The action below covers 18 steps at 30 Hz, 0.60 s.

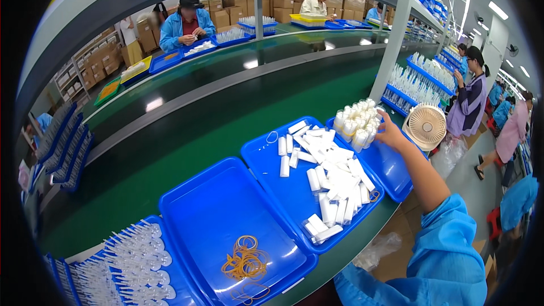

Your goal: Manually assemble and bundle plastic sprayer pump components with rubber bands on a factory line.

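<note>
My right hand [389,132] reaches across to a bundle of white rolled cylinders [358,122], its fingers bent against the bundle's right side. The cylinders stand packed together, with a yellowish band around some of them. They are at the far end of a blue tray [399,178] on the right. Beside it, a second blue tray [263,161] carries a loose pile of white rolls [334,178] in clear wrapping. My left hand is out of view.
A blue tray [209,192] with tan rubber bands [247,260] lies left of the pile. Farther left is a tray of clear, thin-stemmed plastic parts [136,255]. A beige fan [426,126] and a grey post [395,39] stand on the right. Co-workers sit across the green conveyor [170,153].
</note>
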### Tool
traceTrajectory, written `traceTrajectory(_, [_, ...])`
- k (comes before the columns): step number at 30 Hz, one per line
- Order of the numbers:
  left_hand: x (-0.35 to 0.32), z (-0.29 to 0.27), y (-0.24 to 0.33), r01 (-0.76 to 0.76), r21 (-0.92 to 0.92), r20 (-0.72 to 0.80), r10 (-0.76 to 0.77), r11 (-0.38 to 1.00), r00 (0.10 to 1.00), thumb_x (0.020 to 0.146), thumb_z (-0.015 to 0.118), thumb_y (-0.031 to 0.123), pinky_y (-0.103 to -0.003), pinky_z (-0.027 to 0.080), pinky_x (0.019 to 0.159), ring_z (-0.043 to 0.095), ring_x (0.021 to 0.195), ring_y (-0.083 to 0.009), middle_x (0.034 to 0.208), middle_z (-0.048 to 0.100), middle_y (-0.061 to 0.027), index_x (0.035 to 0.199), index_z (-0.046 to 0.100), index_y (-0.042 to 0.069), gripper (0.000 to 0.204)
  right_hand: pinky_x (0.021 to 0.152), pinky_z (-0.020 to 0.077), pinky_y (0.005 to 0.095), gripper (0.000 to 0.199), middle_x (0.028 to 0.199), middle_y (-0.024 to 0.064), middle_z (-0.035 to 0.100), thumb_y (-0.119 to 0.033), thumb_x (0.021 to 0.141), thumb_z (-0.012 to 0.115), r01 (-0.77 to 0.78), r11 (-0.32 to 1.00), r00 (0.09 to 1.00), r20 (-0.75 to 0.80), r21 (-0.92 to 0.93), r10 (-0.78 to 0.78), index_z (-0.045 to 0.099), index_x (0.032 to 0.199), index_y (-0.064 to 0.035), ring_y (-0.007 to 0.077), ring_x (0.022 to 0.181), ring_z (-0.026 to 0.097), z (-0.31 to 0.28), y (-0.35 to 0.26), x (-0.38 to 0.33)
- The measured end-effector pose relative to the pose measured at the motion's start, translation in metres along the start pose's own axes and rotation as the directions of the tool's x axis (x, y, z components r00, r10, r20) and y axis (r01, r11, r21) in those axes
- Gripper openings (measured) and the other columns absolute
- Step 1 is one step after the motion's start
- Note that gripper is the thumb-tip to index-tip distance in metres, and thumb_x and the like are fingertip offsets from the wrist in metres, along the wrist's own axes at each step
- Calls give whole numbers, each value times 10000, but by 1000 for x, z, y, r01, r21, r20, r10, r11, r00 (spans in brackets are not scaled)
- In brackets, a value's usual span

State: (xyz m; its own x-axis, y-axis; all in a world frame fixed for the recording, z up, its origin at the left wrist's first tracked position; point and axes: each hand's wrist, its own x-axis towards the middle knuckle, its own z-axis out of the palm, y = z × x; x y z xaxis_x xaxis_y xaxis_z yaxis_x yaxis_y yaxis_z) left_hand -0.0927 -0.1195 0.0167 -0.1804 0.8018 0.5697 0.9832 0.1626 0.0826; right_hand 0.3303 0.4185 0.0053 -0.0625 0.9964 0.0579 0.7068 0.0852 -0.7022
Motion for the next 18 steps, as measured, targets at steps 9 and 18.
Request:
traceTrajectory(9, [29,1,20,166,-66,322,-136,984,937,744,595,21,-401,454,759,553,850,-343,928,572,-168,990,596,-4,247,845,440,365,292,1023,131,570,-83,731,626,615,762,764,-87,-203,-640,577,1017,-48,305,958,550,45,-117,-48])
traceTrajectory(18, [30,24,15,359,50,229,-360,932,904,741,612,27,-413,444,779,537,853,-387,952,556,-213,1013,551,-9,281,826,387,377,194,923,101,565,-176,647,667,702,364,687,449,-612,-571,668,805,-63,258,995,485,146,-151,-42])
